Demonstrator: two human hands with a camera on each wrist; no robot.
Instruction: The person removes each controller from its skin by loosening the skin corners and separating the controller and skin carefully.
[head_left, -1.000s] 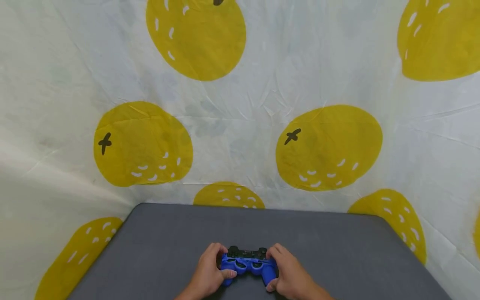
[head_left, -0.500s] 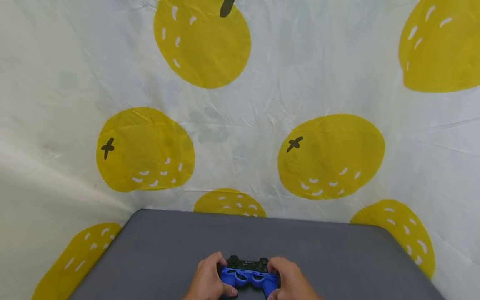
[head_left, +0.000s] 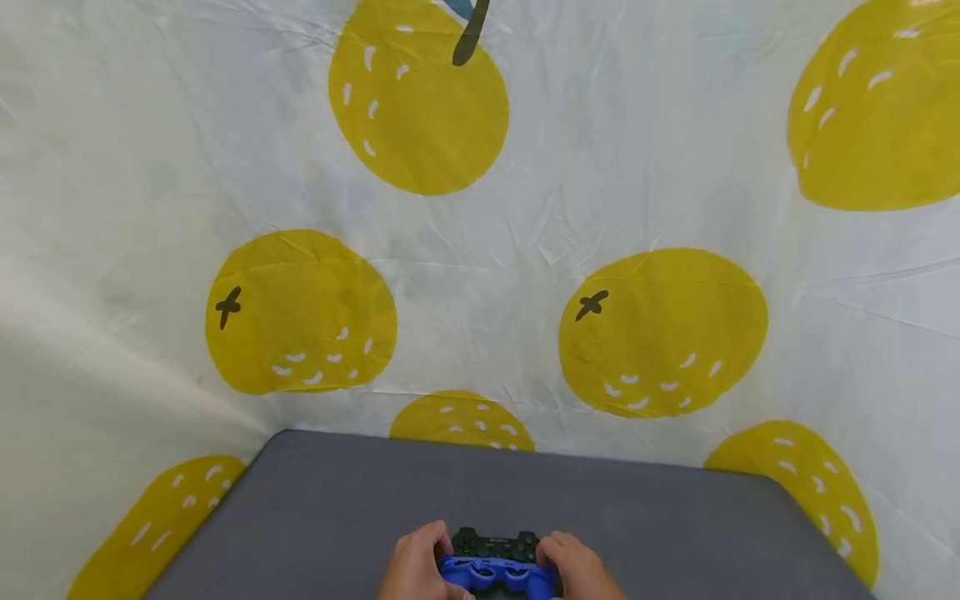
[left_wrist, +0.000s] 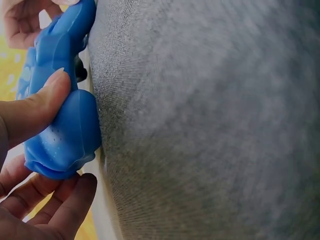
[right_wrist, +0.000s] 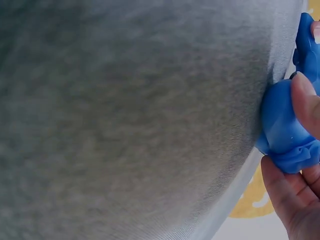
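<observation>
A black game controller (head_left: 493,547) lies flat over the dark table, its handles pointing toward me. A blue rubbery sleeve (head_left: 459,572) covers its near part and handles, while the far part with its buttons shows bare. My left hand (head_left: 415,565) grips the left end; in the left wrist view its thumb (left_wrist: 42,102) presses on the blue handle and fingers curl at the end. My right hand (head_left: 581,571) grips the other end, with its thumb (right_wrist: 306,102) on the sleeve and fingers below. The handle tips are cut off at the head view's bottom edge.
The grey table top (head_left: 337,492) reaches back to a pale hanging cloth (head_left: 480,333) printed with yellow fruit. That cloth also hangs along the table's left and right sides.
The head view has tilted upward, so hands, controller and table sit lower in it. Both hands keep their grip on the controller. Slightly more black shows beyond the sleeve's edge.
</observation>
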